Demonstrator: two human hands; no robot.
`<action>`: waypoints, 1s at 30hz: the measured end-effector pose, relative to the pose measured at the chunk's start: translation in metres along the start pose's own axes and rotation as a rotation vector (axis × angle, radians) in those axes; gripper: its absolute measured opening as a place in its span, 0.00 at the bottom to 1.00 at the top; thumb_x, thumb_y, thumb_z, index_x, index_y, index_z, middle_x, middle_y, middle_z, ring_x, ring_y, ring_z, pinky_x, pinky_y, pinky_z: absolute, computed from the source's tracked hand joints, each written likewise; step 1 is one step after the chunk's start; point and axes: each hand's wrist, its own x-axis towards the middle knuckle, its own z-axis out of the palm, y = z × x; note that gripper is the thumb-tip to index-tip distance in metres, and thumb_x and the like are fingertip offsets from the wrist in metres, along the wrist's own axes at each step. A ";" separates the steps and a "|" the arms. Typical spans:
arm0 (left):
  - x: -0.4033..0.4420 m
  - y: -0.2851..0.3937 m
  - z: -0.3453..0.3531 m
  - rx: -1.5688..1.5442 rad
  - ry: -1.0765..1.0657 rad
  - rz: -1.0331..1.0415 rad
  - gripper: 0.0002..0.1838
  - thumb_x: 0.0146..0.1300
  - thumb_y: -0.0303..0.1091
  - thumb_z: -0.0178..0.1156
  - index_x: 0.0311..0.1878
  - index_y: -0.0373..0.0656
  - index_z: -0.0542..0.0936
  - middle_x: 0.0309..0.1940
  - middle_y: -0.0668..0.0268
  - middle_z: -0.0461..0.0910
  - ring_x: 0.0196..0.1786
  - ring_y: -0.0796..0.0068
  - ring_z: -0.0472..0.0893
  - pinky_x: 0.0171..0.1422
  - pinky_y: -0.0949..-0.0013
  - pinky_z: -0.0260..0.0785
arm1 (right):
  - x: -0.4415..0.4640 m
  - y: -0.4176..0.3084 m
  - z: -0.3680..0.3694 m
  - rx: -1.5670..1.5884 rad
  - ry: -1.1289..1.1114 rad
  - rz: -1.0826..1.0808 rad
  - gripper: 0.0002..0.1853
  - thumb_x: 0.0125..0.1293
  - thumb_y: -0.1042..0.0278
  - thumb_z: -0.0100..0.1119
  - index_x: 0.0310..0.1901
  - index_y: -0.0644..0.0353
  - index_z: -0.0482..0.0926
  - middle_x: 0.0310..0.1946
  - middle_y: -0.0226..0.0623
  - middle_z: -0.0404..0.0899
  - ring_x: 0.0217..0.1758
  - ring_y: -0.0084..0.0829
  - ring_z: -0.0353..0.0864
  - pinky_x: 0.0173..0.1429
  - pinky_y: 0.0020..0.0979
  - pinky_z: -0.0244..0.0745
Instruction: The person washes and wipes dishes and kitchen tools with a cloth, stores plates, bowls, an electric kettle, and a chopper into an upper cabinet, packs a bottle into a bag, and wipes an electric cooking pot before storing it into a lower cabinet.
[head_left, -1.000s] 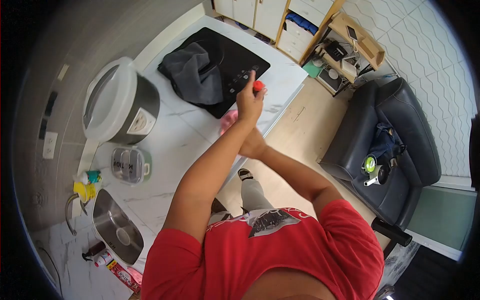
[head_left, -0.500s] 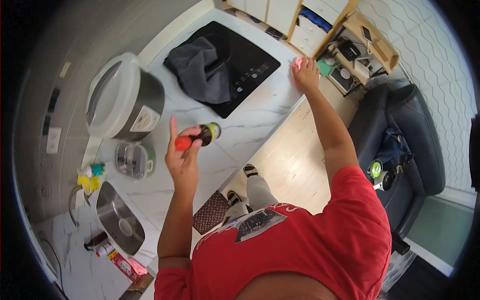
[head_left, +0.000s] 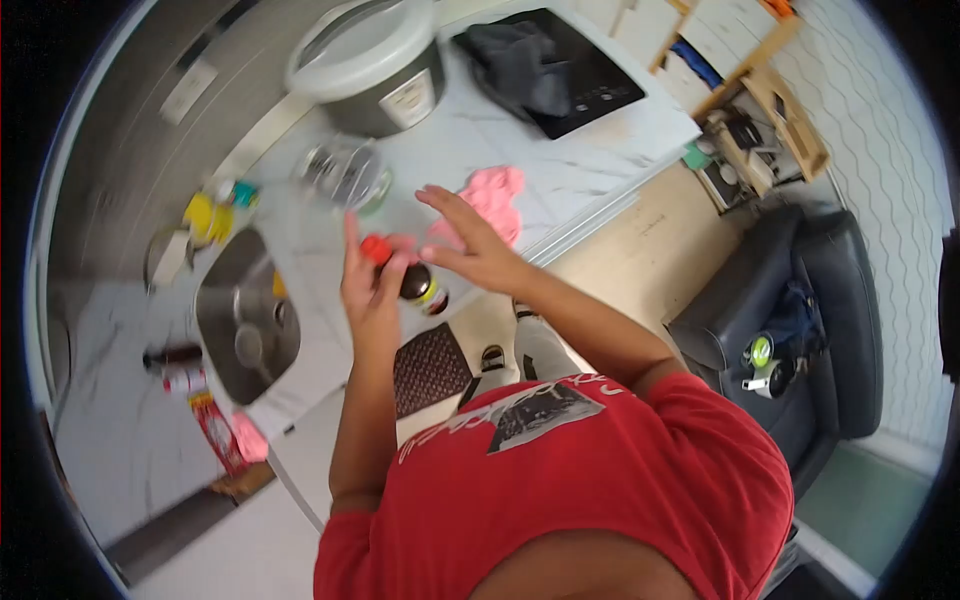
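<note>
The left hand [head_left: 368, 295], blurred, seems curled around the neck of the bottle [head_left: 425, 288], whose long axis slants right and near by the counter [head_left: 590, 165] edge. The right hand [head_left: 482, 250], just right, spreads open, empty.

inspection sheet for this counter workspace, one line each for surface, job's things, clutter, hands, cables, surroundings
Surface: pale veined counter, black hob set on it
Job's things: red-capped bottle, held tilted; pink cloth, crumpled on the counter
Clutter: dark cloth on the hob; lidded bin; clear-lidded box; red carton near the sink
Hands: left hand grips the bottle; right hand open, near the pink cloth, contact unclear
Cables: cannot tell; too blurred
Surroundings: black sofa with items on it; patterned floor mat
</note>
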 end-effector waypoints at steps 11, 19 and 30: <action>-0.054 0.034 -0.033 -0.113 0.000 0.278 0.56 0.53 0.43 0.69 0.73 0.42 0.38 0.67 0.56 0.57 0.63 0.70 0.65 0.64 0.67 0.60 | -0.018 -0.126 0.051 0.281 -0.109 -0.026 0.39 0.58 0.73 0.59 0.67 0.63 0.47 0.57 0.50 0.60 0.61 0.42 0.63 0.65 0.32 0.58; -0.050 0.032 -0.037 0.117 0.260 0.119 0.33 0.51 0.24 0.65 0.63 0.36 0.66 0.39 0.68 0.77 0.39 0.80 0.76 0.47 0.79 0.68 | 0.047 -0.182 -0.003 -0.274 -0.200 -0.011 0.14 0.59 0.62 0.54 0.41 0.62 0.80 0.29 0.41 0.78 0.34 0.35 0.79 0.40 0.34 0.73; -0.027 0.052 -0.031 0.102 0.062 0.033 0.25 0.45 0.24 0.65 0.50 0.36 0.73 0.28 0.69 0.75 0.29 0.81 0.75 0.34 0.77 0.68 | 0.127 -0.201 -0.004 -0.640 -0.387 -0.445 0.24 0.58 0.54 0.51 0.14 0.65 0.74 0.08 0.44 0.68 0.13 0.43 0.68 0.22 0.37 0.65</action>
